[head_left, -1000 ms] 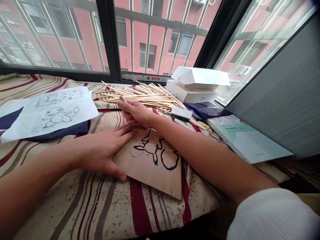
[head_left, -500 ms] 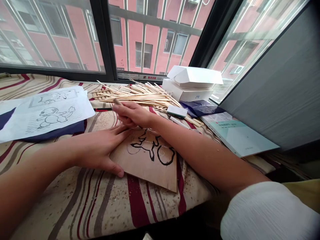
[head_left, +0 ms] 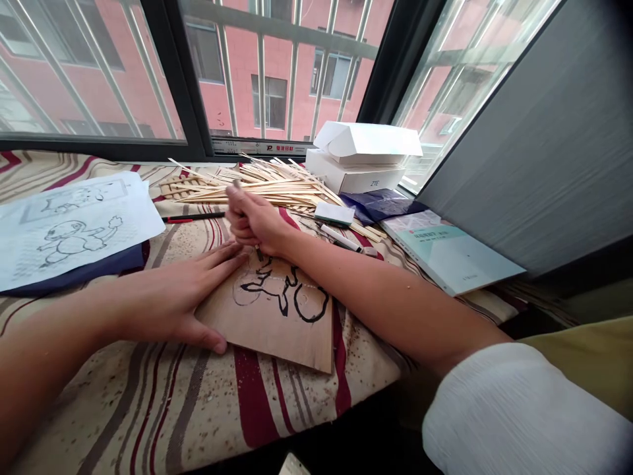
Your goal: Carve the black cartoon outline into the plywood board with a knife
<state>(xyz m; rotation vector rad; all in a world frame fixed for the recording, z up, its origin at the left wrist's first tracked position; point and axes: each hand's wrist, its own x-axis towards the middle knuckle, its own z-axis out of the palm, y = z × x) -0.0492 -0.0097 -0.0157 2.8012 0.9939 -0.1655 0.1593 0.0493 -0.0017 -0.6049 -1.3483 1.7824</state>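
A flat wooden board (head_left: 277,338) with a black-outlined drawing lies tilted on the striped cloth. My left hand (head_left: 190,297) is spread flat over the board's left side, thumb at its near edge and fingers reaching toward its far part. Above the board's far end, my right hand (head_left: 254,218) is closed in a fist around a slim carving tool (head_left: 236,184). The butt of its handle pokes out at the top of the fist, and a dark shaft points down to the board. My right hand and forearm hide the far part of the drawing.
Thin wooden sticks (head_left: 277,185) are piled by the window, near a white box (head_left: 361,175). At left lie drawing sheets (head_left: 74,231) and a black-and-red pen (head_left: 192,216). An eraser-like block (head_left: 334,213), white marker (head_left: 341,237) and book (head_left: 450,254) are at right. Crumbs dot the cloth (head_left: 212,409).
The whole view has shifted, so the scene sits further left. My right fist has turned more upright around the tool. My left hand stays flat on the board.
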